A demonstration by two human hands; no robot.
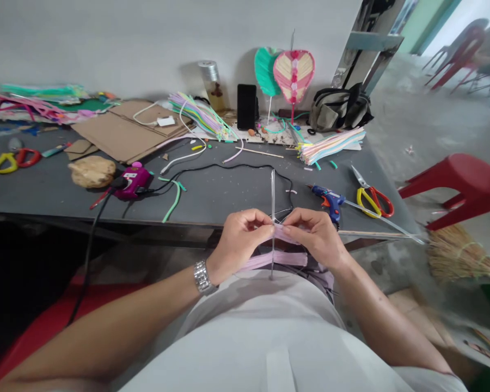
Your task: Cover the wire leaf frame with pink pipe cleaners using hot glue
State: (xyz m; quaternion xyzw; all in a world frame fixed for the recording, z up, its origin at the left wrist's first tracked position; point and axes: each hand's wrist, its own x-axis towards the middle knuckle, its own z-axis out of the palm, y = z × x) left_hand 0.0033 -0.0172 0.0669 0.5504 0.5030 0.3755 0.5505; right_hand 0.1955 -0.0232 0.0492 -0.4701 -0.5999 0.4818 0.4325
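My left hand and my right hand meet in front of my lap, both pinched on pale purple straws that cross a thin upright stick. The stick rises between my fingertips and its lower end rests near my shirt. A metal watch sits on my left wrist. Just past my right hand lie a blue glue gun and scissors with red and yellow handles on the grey table.
A purple glue gun with a black cable lies at the left, near cardboard sheets. Bundles of coloured straws and two finished leaf-shaped fans stand at the back. Red plastic stool and a broom at right.
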